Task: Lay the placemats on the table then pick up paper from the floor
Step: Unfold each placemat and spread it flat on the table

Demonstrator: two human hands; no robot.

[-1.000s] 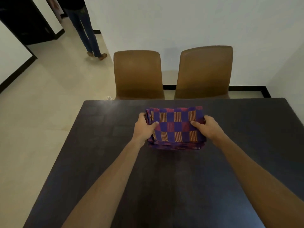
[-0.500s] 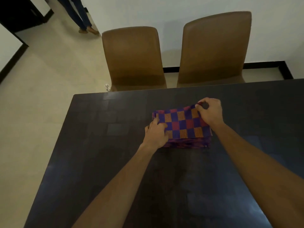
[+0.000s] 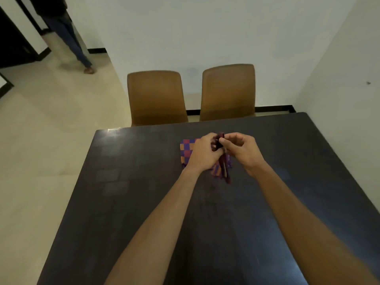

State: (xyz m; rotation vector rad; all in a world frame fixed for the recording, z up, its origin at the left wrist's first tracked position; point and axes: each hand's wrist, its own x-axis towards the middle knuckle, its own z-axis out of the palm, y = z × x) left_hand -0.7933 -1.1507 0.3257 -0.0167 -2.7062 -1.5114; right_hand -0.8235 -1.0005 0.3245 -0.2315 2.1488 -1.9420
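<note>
1. The left hand (image 3: 202, 154) and the right hand (image 3: 243, 150) are meeting knuckle to knuckle over the far middle of the table. Each is pinching the raised edge of one checked purple, orange and red woven placemat (image 3: 223, 171) between thumb and curled fingers.
2. That placemat is hanging from the pinch in a narrow folded drape. Its long axis is running from the fingers down and back toward the person.
3. The folded stack of matching placemats (image 3: 186, 150) is lying flat beneath and just left of the left hand, making that hand the nearer one. The right hand is facing bare tabletop, which looks like the side to draw the fold open toward.
4. The dark, smooth rectangular wooden table (image 3: 144, 202) is carrying the stack near its far edge.
5. One brown moulded chair (image 3: 156, 97) and its twin (image 3: 228, 91) are standing behind that edge against a white wall (image 3: 205, 27).
6. Beige floor (image 3: 41, 140) is stretching leftward, where a second person's legs (image 3: 70, 38) are showing. No paper is showing on it.
</note>
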